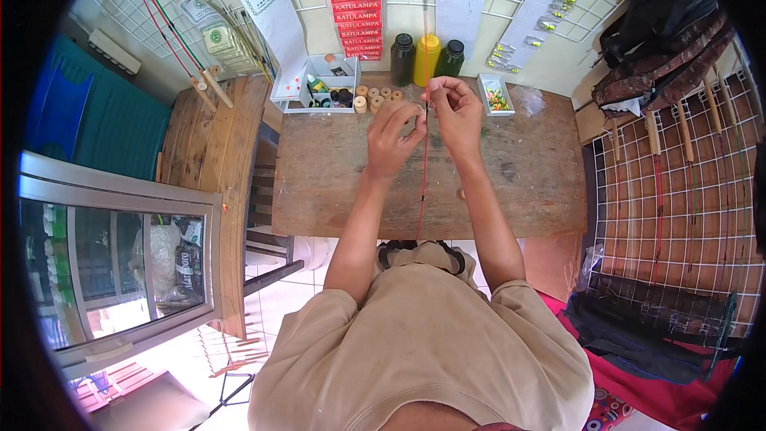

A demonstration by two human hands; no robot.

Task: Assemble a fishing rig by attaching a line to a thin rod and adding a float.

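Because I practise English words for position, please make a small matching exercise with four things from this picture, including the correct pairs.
1. Rod
2. Yellow bottle
3. Bag
4. Small white box

A. hanging at upper right
B. holding coloured pieces
C. at the left hand and right hand
D. between two dark bottles

Pairs: 1-C, 2-D, 3-A, 4-B

We've got repeated lettering on the red packet strip (356, 20), round green logo on the white hanging sheet (274, 20), pale lettering on the dark package (190, 267).
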